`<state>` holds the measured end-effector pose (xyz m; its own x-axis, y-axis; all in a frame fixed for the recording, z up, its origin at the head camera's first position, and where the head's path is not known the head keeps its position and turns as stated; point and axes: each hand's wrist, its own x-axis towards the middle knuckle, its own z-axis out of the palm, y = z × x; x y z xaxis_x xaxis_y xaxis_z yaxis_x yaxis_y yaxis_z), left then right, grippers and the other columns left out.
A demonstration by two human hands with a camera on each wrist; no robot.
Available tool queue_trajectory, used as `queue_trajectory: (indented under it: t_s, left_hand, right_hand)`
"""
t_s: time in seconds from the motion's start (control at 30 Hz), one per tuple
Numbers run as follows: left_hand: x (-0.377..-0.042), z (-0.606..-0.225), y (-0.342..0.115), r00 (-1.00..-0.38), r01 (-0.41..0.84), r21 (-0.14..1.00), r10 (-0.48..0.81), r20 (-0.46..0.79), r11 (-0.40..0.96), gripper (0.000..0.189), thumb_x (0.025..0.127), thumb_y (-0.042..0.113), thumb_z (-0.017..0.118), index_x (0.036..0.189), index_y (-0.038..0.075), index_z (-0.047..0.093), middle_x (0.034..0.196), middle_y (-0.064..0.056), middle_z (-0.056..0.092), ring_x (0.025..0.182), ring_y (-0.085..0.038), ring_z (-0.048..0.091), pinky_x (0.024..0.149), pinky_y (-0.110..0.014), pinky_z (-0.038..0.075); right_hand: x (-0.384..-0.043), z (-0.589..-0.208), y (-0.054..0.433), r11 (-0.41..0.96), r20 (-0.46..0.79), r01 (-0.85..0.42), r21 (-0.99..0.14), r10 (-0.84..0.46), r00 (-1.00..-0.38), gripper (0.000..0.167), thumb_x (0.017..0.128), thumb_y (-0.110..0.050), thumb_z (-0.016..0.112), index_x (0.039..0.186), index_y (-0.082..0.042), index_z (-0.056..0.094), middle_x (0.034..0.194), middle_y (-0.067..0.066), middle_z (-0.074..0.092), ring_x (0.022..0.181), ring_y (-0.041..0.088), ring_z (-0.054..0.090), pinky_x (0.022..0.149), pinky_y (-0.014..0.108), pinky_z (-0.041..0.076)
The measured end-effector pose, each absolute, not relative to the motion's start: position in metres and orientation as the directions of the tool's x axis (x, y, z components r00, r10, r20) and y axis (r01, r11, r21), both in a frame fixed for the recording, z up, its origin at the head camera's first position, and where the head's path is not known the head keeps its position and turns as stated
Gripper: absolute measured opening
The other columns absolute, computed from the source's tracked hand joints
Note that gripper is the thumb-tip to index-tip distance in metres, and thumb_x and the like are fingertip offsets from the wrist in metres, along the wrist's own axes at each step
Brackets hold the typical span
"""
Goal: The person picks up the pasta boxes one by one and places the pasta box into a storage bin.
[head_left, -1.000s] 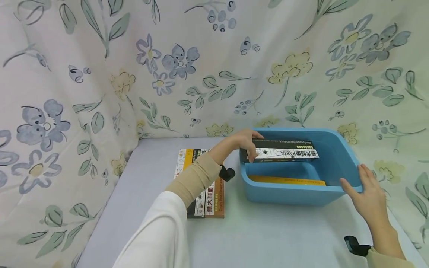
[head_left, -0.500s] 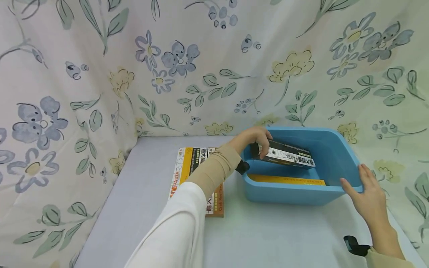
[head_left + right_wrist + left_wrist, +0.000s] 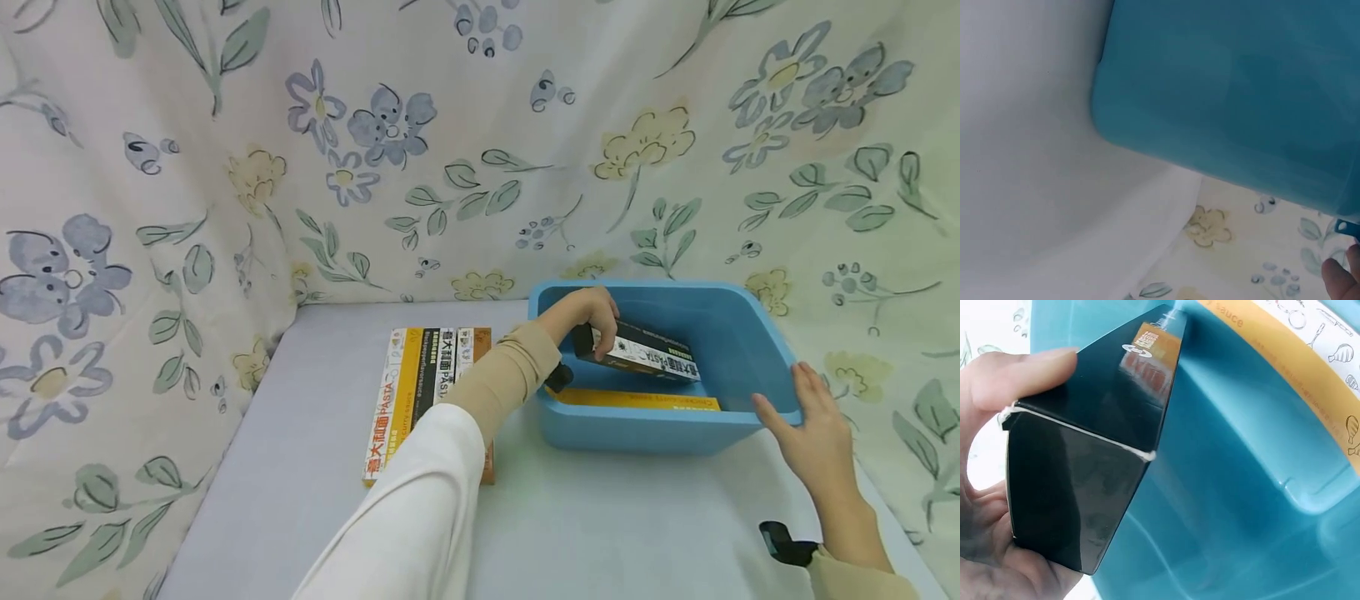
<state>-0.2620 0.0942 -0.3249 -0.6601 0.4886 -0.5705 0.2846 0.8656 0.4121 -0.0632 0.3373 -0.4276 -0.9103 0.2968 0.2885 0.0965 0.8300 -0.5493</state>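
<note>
Blue plastic makes the bin [image 3: 630, 433], which is on the right part of the pale table [image 3: 585, 533]. Inside its walls is the black box [image 3: 651, 348] with a white band and the word PASTA. The box lies slantwise, on the far side of the yellow box [image 3: 637, 401], which lies along the near wall. Whether the black box touches the bottom, I cannot tell.

The left hand [image 3: 597, 315] is over the left part of the bin, and its fingers are clamped on the left end of the black box; in the left wrist view the thumb presses one side and the palm is behind another. The right hand [image 3: 819, 437] rests on the near right corner of the rim, thumb and fingers apart.

To the left of the bin, three more boxes lie side by side on the table: a white and yellow box [image 3: 393, 400], a second black box [image 3: 427, 358] and a brown box [image 3: 482, 337]. The left sleeve [image 3: 420, 508] covers them partly. Flowered cloth [image 3: 480, 150] hangs behind the table.
</note>
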Motion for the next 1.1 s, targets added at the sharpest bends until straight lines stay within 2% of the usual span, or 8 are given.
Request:
queue_trajectory:
  t_s: [0.27,0.6,0.77,0.97,1.03,1.1]
  left_hand:
    - [-0.263,-0.329,0.101,-0.653,0.281,0.419,0.493,-0.575,0.863,0.073,0.076,0.008,0.08,0.141,0.023,0.051,0.147,0.007,0.042,0.126,-0.014,0.047,0.086,-0.023,0.05]
    - [-0.264,-0.328,0.103,-0.62,0.307,0.406,0.504,-0.601,0.861,0.075,0.077,0.007,0.078,0.144,0.02,0.047,0.151,0.004,0.036,0.132,-0.016,0.042,0.091,-0.024,0.048]
    - [-0.263,-0.329,0.105,-0.604,0.418,0.291,0.503,-0.618,0.86,0.082,0.079,0.014,0.079,0.149,0.021,0.039,0.153,0.007,0.031,0.135,-0.013,0.037,0.093,-0.021,0.046]
    - [-0.258,-0.327,0.109,-0.617,0.501,0.154,0.476,-0.627,0.852,0.085,0.08,0.021,0.08,0.152,0.024,0.033,0.154,0.008,0.028,0.139,-0.014,0.032,0.097,-0.022,0.044]
    - [-0.257,-0.325,0.111,-0.616,0.521,0.111,0.462,-0.637,0.847,0.086,0.081,0.023,0.079,0.152,0.023,0.03,0.155,0.009,0.027,0.138,-0.013,0.033,0.094,-0.021,0.045]
    - [-0.255,-0.325,0.114,-0.616,0.543,0.054,0.441,-0.653,0.838,0.086,0.082,0.026,0.078,0.152,0.022,0.028,0.154,0.008,0.027,0.126,-0.008,0.042,0.084,-0.018,0.047]
  right_hand:
    - [-0.064,-0.429,0.338,0.831,0.282,0.101,-0.547,0.297,-0.912,0.077,0.098,-0.04,0.051,0.152,0.004,0.017,0.157,0.025,0.015,0.141,0.05,0.013,0.1,0.073,0.018]
    - [-0.064,-0.428,0.34,0.834,0.334,0.058,-0.549,0.283,-0.899,0.075,0.098,-0.04,0.052,0.151,0.005,0.022,0.156,0.027,0.02,0.14,0.051,0.018,0.102,0.072,0.02]
    - [-0.065,-0.428,0.339,0.835,0.332,0.061,-0.547,0.283,-0.9,0.076,0.098,-0.039,0.052,0.151,0.005,0.021,0.156,0.026,0.02,0.14,0.05,0.017,0.102,0.071,0.019]
    - [-0.065,-0.427,0.337,0.832,0.321,0.071,-0.55,0.289,-0.902,0.075,0.098,-0.038,0.052,0.151,0.006,0.021,0.156,0.026,0.019,0.141,0.05,0.016,0.102,0.071,0.02]
    - [-0.065,-0.426,0.337,0.832,0.32,0.074,-0.549,0.291,-0.902,0.075,0.098,-0.038,0.052,0.151,0.005,0.021,0.156,0.026,0.019,0.141,0.05,0.017,0.102,0.071,0.02]
    - [-0.064,-0.426,0.337,0.832,0.321,0.074,-0.549,0.292,-0.901,0.075,0.098,-0.039,0.052,0.151,0.005,0.021,0.156,0.026,0.02,0.14,0.05,0.017,0.102,0.071,0.02]
